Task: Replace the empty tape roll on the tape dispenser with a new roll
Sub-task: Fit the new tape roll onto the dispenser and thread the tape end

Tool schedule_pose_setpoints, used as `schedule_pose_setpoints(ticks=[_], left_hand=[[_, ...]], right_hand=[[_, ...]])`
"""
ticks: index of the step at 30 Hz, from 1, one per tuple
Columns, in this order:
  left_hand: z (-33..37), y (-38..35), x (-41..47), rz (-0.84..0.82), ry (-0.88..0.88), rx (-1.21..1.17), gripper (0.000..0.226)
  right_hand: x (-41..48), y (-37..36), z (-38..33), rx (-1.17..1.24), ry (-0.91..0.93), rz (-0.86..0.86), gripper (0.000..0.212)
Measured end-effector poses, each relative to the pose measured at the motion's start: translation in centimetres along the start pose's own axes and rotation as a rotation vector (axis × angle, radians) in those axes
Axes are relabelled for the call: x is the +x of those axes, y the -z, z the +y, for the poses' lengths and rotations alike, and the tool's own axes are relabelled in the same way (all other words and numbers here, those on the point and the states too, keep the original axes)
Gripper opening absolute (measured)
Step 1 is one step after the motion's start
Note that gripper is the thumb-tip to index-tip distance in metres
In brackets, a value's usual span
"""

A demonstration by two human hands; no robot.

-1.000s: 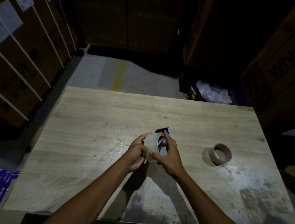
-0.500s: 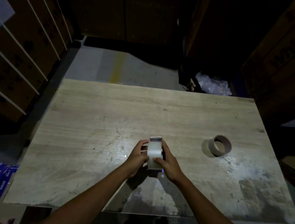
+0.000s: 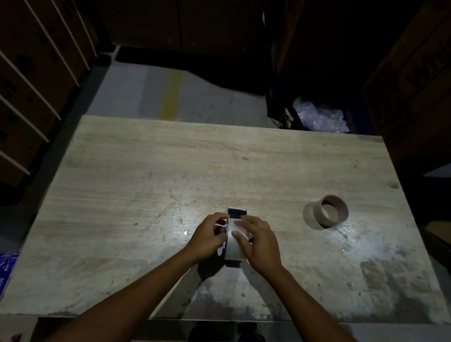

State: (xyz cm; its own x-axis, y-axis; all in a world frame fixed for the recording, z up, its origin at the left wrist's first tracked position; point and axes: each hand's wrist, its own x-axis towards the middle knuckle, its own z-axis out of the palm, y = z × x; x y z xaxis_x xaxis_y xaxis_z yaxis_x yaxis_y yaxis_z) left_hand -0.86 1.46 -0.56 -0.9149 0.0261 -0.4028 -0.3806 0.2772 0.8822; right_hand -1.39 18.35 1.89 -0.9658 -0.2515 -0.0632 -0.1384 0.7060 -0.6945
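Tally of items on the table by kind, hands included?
Tape dispenser: 1
New tape roll, on the dispenser: 1
Empty cardboard core, on its own to the right: 1
Hands: 2, left hand and right hand, both on the dispenser and roll
Total: 5

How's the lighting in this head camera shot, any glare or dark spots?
Head view: one light pools on the table around the hands, with glare washing out the new tape roll; the empty core casts a shadow to its left; the surroundings fall into near black, and straight edges bow from wide-angle distortion.
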Motion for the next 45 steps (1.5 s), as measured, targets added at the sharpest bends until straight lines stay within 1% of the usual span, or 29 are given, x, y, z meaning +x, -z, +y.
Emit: schedule_pose_setpoints(ticks=[3, 5, 10, 12, 14, 19, 23, 26, 29, 32, 35, 39, 42, 45], left_hand=[[0.1, -0.1, 0.4, 0.033, 0.002, 0.000, 0.035], [0.2, -0.3, 0.8, 0.057, 0.011, -0.015, 0.034], [0.6, -0.6, 1.3, 0.070, 0.056, -0.089, 0.027], [0.3, -0.5, 1.4, 0.075, 0.072, -0.119, 0.022], [0.0, -0.5, 1.5, 0.073, 0.065, -0.114, 0.018], [-0.2, -1.0, 1.8, 0.104, 0.090, -0.120, 0.016], [0.3, -1.1, 1.9, 0.128, 0.122, -0.151, 0.016], [0.6, -1.0, 1.7, 0.113, 0.106, -0.193, 0.018], [0.9, -0.9, 1.3, 0.031, 0.066, -0.233, 0.030], [0.5, -1.0, 1.0, -0.082, 0.000, -0.117, 0.035], [0.4, -1.1, 0.8, -0.126, -0.013, -0.064, 0.047], [1.0, -0.6, 0.6, -0.136, -0.017, -0.105, 0.039], [1.1, -0.5, 0.6, -0.151, 0.044, -0.138, 0.043], [1.4, -0.7, 0.9, -0.141, 0.209, -0.222, 0.053]], right_hand=[[0.3, 0.1, 0.1, -0.092, 0.036, 0.072, 0.019], [0.6, 0.3, 0.2, -0.139, 0.072, 0.115, 0.011], [1.0, 1.2, 0.4, -0.155, 0.192, 0.050, 0.015], [0.7, 1.6, 1.0, -0.162, 0.251, 0.018, 0.022], [0.4, 1.9, 1.4, -0.221, 0.293, -0.015, 0.028], [0.9, 2.4, 0.6, -0.284, 0.369, -0.015, 0.015], [1.9, 2.1, -0.2, -0.322, 0.298, -0.092, 0.015], [2.4, 1.8, -0.4, -0.313, 0.231, -0.130, 0.017], [2.8, 1.6, -0.1, -0.298, 0.142, -0.153, 0.019], [3.0, 1.6, 0.5, -0.289, 0.094, -0.196, 0.019], [3.4, 1.7, 0.8, -0.257, 0.065, -0.217, 0.017], [4.3, 1.6, 0.5, -0.214, -0.001, -0.224, 0.015], [4.9, 1.3, 0.8, -0.149, -0.097, -0.202, 0.011], [5.2, 1.2, 1.2, -0.048, -0.140, -0.168, 0.012]])
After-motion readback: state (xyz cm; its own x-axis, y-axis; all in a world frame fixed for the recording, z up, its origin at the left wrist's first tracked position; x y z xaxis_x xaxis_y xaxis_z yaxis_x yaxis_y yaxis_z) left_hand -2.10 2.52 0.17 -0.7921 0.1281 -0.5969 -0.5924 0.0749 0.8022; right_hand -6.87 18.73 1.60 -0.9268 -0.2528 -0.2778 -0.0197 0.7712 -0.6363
